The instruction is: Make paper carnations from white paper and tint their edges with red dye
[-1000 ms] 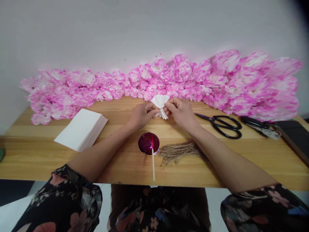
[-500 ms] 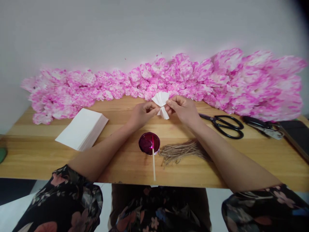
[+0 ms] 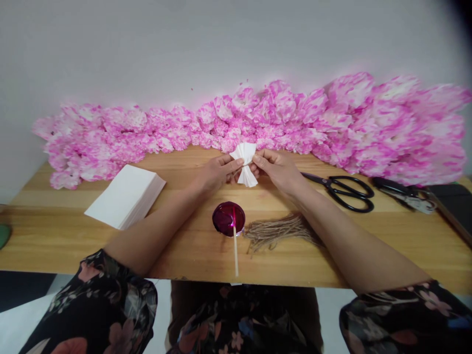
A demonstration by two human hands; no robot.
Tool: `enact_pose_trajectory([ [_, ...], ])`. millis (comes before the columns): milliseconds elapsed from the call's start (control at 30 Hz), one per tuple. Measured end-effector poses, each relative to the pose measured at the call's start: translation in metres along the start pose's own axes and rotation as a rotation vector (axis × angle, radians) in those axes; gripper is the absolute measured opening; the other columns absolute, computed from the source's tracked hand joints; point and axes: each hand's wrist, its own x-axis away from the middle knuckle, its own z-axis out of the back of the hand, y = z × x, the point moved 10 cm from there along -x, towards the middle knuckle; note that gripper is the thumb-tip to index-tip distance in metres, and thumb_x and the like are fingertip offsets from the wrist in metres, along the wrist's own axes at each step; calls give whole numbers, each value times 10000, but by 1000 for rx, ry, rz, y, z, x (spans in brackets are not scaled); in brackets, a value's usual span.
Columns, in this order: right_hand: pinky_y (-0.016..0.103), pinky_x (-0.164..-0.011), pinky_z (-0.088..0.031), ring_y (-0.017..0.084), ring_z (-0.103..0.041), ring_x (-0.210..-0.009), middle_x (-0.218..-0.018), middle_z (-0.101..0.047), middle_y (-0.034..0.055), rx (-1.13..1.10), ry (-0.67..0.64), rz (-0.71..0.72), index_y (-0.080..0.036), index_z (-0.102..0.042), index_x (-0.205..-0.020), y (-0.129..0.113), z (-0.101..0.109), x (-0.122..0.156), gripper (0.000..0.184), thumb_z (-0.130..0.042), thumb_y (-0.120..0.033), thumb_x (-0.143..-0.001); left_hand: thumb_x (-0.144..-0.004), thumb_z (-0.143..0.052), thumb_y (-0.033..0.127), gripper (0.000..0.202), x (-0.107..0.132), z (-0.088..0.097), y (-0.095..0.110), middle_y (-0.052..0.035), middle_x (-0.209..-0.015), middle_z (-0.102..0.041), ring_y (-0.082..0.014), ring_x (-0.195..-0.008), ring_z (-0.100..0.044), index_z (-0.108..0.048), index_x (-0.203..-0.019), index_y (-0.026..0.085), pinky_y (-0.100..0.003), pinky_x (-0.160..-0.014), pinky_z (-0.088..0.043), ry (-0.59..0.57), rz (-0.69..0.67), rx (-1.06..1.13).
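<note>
A pleated white paper [image 3: 246,153], pinched at its waist and fanned at both ends like a bow, is held above the middle of the table. My left hand [image 3: 218,172] grips it from the left, thumb on the folds. From the right, my right hand [image 3: 278,167] pinches the waist between thumb and fingers. Whether a string runs round the waist is too small to tell. Below the hands stands a round dish of dark magenta liquid [image 3: 224,219] with a thin wooden stick [image 3: 236,253] leaning in it. Beside the dish lies a bundle of brown twine pieces [image 3: 278,232].
Pink-and-white paper flowers [image 3: 236,123] line the table's back edge. A stack of white paper [image 3: 123,196] lies left. To the right are black-handled scissors [image 3: 348,191], a second cutting tool with black handles [image 3: 403,194] and a dark flat object [image 3: 455,206]. Something green [image 3: 3,236] shows far left.
The white paper has turned slightly and its lower end has spread wider. My left thumb has moved onto the front of the folds.
</note>
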Motion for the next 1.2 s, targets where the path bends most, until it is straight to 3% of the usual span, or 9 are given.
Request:
enact_pose_trajectory([
  [133,258,-604,-462,107,-551,-616,-695,-646,-4,91,-11,18,-200,-654,-754,1,-1,0,384,-753,-571,-761,-765,-801,332,288,2,-9,-3,11,-606,-616,-73,-485,-535,-606,-823,127,-202,-456,-374,-54,79,81],
  [367,268,-597,-411,117,-529,-609,-662,-647,-15,337,96,168,-196,-683,-723,-20,7,4,220,-717,-388,-824,-818,-760,309,258,3,0,1,5,-555,-614,-61,-463,-527,-596,-754,121,-188,-461,-364,30,83,39],
  [600,288,-635,-411,132,-546,-655,-717,-677,0,507,37,320,-203,-703,-732,-46,-12,16,171,-697,-329,-847,-845,-724,285,271,3,5,2,9,-515,-589,-58,-426,-507,-575,-681,130,-192,-438,-342,81,38,-18],
  [933,326,-724,-468,175,-596,-780,-861,-706,34,253,0,93,-220,-693,-878,-13,-7,4,315,-752,-510,-771,-847,-728,267,259,5,7,0,32,-515,-566,-56,-421,-508,-541,-715,144,-191,-436,-358,135,75,42],
  [1200,295,-612,-405,146,-521,-665,-740,-641,11,367,98,141,-214,-643,-756,-15,-2,7,288,-738,-483,-790,-861,-724,314,261,3,-2,-5,-3,-598,-637,-66,-467,-560,-563,-775,128,-186,-445,-389,44,96,27],
])
